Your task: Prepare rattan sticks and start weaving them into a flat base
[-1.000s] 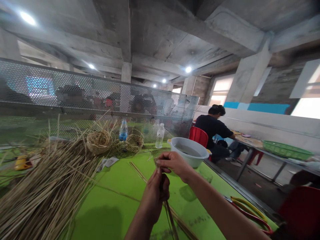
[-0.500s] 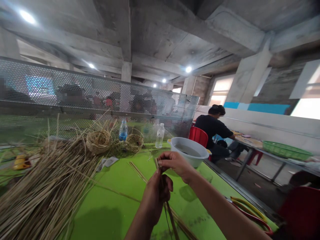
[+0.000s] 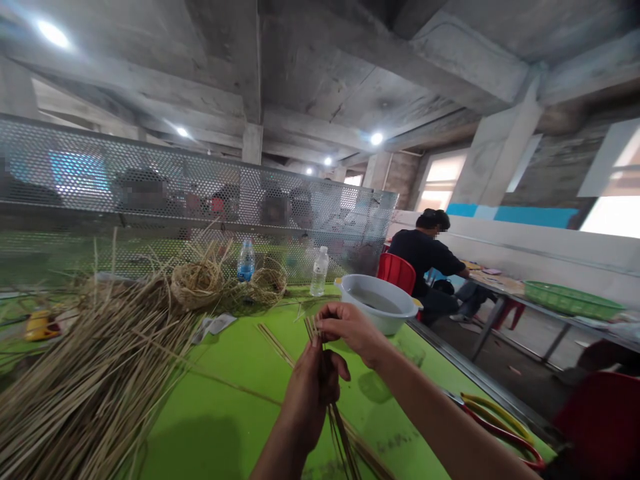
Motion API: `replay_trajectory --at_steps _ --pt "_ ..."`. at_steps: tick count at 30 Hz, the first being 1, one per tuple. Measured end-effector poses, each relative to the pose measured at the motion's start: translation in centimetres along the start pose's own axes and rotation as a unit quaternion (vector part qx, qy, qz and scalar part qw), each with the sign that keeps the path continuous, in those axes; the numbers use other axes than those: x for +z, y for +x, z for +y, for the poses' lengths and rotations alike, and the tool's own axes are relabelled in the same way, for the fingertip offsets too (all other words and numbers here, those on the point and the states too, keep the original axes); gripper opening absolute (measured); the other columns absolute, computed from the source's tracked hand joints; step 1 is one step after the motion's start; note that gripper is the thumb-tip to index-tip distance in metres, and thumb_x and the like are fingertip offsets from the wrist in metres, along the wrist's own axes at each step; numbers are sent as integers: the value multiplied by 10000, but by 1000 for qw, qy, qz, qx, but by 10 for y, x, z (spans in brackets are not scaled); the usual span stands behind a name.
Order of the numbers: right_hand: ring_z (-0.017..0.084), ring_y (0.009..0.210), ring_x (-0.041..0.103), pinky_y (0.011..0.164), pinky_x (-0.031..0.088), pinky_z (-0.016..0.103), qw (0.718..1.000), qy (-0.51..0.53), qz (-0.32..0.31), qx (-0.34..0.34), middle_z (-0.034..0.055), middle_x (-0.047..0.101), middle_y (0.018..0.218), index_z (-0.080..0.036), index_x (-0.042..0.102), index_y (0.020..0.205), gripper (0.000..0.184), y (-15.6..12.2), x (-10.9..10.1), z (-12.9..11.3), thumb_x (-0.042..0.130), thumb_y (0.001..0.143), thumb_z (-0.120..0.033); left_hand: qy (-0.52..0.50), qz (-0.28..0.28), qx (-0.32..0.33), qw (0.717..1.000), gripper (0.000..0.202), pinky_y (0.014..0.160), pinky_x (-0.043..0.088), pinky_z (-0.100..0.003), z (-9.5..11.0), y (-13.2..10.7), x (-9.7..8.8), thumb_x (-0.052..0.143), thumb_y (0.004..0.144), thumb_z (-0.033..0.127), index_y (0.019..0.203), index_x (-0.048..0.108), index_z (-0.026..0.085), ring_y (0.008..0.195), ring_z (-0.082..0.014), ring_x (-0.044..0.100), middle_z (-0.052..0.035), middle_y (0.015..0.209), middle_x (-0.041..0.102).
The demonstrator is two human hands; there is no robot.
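My left hand (image 3: pixel 315 383) is closed around a few thin plant strips (image 3: pixel 341 433), whose lower ends hang down toward me. Above it, my right hand (image 3: pixel 347 328) pinches the same strips close to their upper ends (image 3: pixel 309 327). The fingertips of both hands almost meet, and the exact grip between them is partly hidden. More strips (image 3: pixel 273 341) lie on the green tabletop (image 3: pixel 200 427), running beneath my hands. To the left spreads a large heap of loose dry strips (image 3: pixel 100 380).
A basin of water (image 3: pixel 380 303), a clear bottle (image 3: pixel 319 272) and a blue-labelled bottle (image 3: pixel 245 261) stand at the back. Woven baskets (image 3: pixel 197 283) sit by the heap. Scissors (image 3: pixel 500 427) lie at right. A perforated metal screen (image 3: pixel 280 187) borders the table; a person (image 3: pixel 425 250) sits beyond.
The upper ends of the strips have fanned apart slightly between my fingers, and the hanging ends have spread too. Both hands have barely shifted.
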State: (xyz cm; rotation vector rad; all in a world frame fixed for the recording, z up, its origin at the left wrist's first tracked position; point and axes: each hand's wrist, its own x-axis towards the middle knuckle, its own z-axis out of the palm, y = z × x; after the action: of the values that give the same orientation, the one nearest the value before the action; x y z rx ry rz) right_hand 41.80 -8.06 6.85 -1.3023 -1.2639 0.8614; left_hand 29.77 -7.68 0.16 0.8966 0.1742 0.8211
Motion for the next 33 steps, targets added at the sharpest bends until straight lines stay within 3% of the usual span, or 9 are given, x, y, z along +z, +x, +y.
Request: replay_trajectory --at_steps 3,7,13,16,19,24,33 --pt "146 645 617 707 526 314 1000 -6 8 -10 -8 644 666 -170 633 735 180 -1 0 0 725 679 -314 -9 -9 -5 1000 572 431 127 -221 -1 0 0 527 906 694 1111 617 168 411 -45 138 25 605 606" --pt "165 651 643 695 528 320 1000 -14 -12 -15 9 673 684 -166 660 786 175 -2 0 0 712 702 -310 -9 -5 -8 1000 607 440 122 -224 0 0 0 534 893 708 1161 638 174 425 -55 153 30 581 581" --pt "168 610 645 658 526 312 1000 -8 -18 -5 8 679 623 -172 657 732 146 -2 2 2 713 674 -294 -1 0 -34 999 612 439 97 -241 -3 3 -2 534 876 734 929 685 143 408 -47 155 39 526 504" --pt "167 601 640 645 525 311 1000 -9 -2 -5 1 669 605 -175 646 702 152 0 3 4 710 650 -302 -4 -1 -32 999 615 437 95 -243 -4 3 -2 542 859 749 873 663 146 403 -44 143 37 523 511" --pt "149 581 613 618 501 288 1000 -11 9 -4 -8 653 596 -176 635 692 145 2 3 5 699 633 -292 -3 9 -14 1000 578 436 118 -229 -2 1 1 564 865 724 984 635 162 418 -54 151 36 548 553" --pt "98 470 460 484 350 241 1000 -20 17 -7 -36 583 529 -190 584 644 125 2 5 4 661 625 -287 -11 26 -6 1000 487 427 129 -209 -2 -1 3 597 878 666 1007 534 201 415 -57 165 28 573 616" --pt "129 601 468 599 377 273 994 -77 67 -39 -28 572 606 -187 623 643 107 2 1 6 668 636 -284 -23 36 9 999 422 421 144 -191 -7 0 3 616 900 601 915 455 211 397 -28 179 4 693 686"
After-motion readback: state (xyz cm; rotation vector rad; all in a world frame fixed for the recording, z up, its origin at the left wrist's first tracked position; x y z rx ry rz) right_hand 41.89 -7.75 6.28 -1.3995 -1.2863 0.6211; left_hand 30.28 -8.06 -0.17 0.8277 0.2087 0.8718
